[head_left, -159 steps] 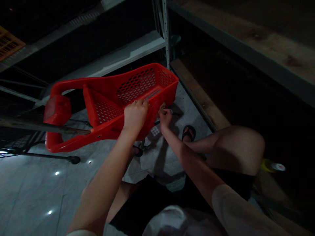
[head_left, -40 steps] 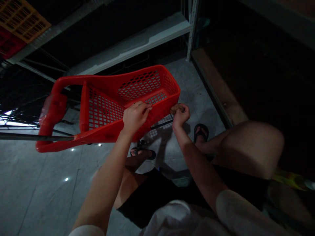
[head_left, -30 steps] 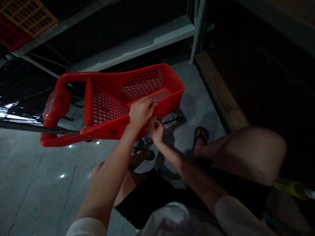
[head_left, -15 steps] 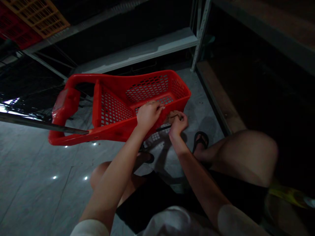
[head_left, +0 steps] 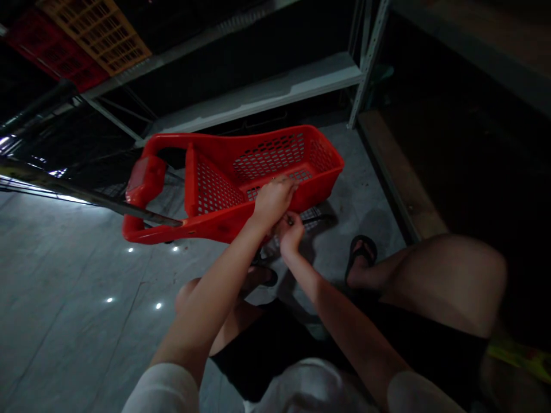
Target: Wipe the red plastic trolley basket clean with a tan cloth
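Observation:
A red plastic shopping cart (head_left: pixel 206 229) with perforated basket walls stands across the floor in front of me, its handle to the left. My left hand (head_left: pixel 274 201) is closed over the near rim of the basket. Just below it, my right hand (head_left: pixel 291 232) is closed against the outside of the near wall. A crumpled brown cloth was visible in its fingers a moment ago; now the hand and wall mostly hide it. The inside of the basket shows only its lattice floor and walls.
A metal shelf (head_left: pixel 318 80) runs behind the cart, with a yellow crate (head_left: pixel 103 34) and a red crate (head_left: pixel 51 46) higher up at left. A pole (head_left: pixel 86 195) slants towards the cart's handle end. A wooden ledge (head_left: pixel 400 172) borders the grey tiled floor (head_left: pixel 77 287).
My right hand has slid left along the cart's near wall to just under my left hand, and the brown cloth has mostly dropped out of sight. The view has shifted slightly.

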Demonstrator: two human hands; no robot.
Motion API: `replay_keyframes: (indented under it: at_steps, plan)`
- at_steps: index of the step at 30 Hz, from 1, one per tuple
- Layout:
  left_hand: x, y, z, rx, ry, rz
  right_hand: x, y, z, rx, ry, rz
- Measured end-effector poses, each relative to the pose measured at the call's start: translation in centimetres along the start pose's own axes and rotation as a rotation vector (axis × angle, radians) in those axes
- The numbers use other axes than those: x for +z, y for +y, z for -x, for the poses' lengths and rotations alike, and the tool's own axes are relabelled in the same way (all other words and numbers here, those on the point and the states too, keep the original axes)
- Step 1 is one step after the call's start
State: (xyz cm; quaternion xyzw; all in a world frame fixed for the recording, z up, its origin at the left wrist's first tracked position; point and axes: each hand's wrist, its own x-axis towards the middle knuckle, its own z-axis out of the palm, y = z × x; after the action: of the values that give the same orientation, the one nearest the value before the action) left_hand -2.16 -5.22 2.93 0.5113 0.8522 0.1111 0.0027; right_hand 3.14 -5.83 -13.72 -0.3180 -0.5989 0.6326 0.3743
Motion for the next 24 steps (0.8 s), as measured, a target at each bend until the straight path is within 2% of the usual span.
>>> replay_keyframes:
  at_steps: [3, 6, 8, 10, 14, 16, 18, 22, 24]
  plan:
    - [-2.0, -0.7, 2.8, 0.027, -0.072, -0.138, -3.8, -1.9, -5.3, -0.006, 0.244, -0.011]
    - [-4.3, -2.3, 6.9, -0.120, -0.046, -0.319, -6.8, -4.5, -9.7, -0.068, 0.426, -0.063]
    - [-5.4, -3.4, 9.2, -0.214, -0.024, -0.389, -7.2, -6.1, -11.0, -0.146, 0.506, -0.146]
    - [-5.7, -3.8, 10.5, -0.254, -0.010, -0.402, -5.9, -7.3, -10.2, -0.202, 0.444, -0.189]
    - [-4.9, -3.4, 9.9, -0.278, 0.014, -0.384, -1.4, -8.4, -5.1, -0.224, 0.008, -0.093]
    - [-4.4, -3.0, 9.1, -0.279, 0.030, -0.374, -0.3, -8.7, -3.6, -0.213, -0.109, -0.075]
    - [-4.1, -2.4, 8.4, -0.262, 0.049, -0.357, -0.7, -9.2, -3.9, -0.204, -0.099, -0.062]
    - [-3.5, -0.8, 7.7, -0.225, 0.097, -0.324, -3.4, -10.7, -7.4, -0.204, 0.126, 0.004]
    - [-3.0, 0.3, 7.4, -0.218, 0.139, -0.314, -4.4, -11.4, -8.2, -0.180, 0.172, 0.009]
